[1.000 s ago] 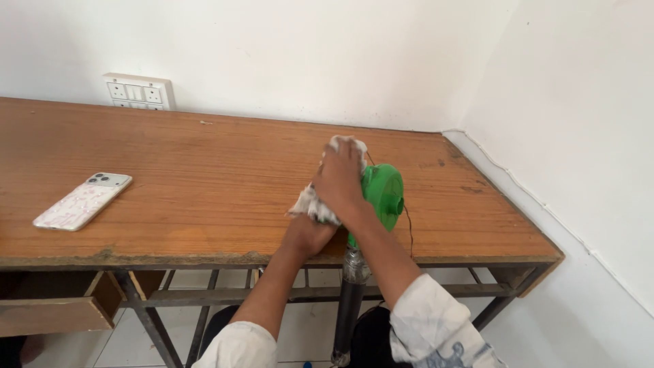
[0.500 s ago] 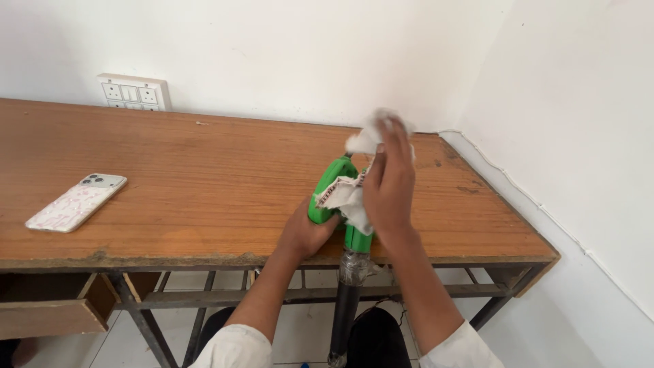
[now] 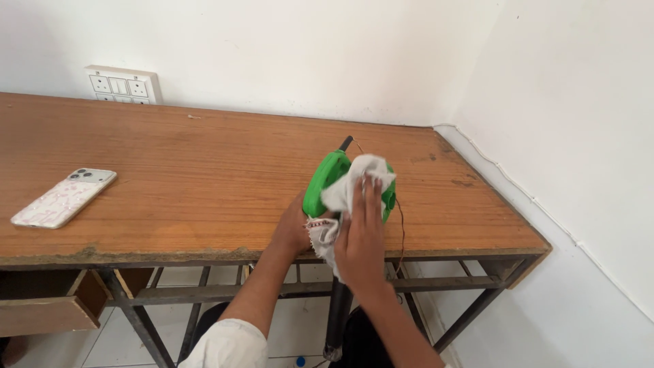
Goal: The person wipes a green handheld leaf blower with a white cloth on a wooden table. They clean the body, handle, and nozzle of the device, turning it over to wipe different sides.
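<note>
A green electric blower (image 3: 327,181) stands on edge near the front of the wooden table (image 3: 191,177), its black nozzle (image 3: 338,313) hanging down past the table's edge. My left hand (image 3: 291,228) grips the blower's lower left side. My right hand (image 3: 361,235) presses a white cloth (image 3: 351,189) flat against the blower's face, fingers spread over the cloth. A thin cord (image 3: 399,225) trails from the blower's right side.
A phone (image 3: 65,197) in a pale patterned case lies at the table's left front. A white wall socket panel (image 3: 124,84) sits behind the table. A white wall stands close on the right. A drawer (image 3: 48,307) hangs open under the table's left.
The blower has shifted slightly toward the table's front. My right hand with the cloth has slid from the blower's top right down over its face.
</note>
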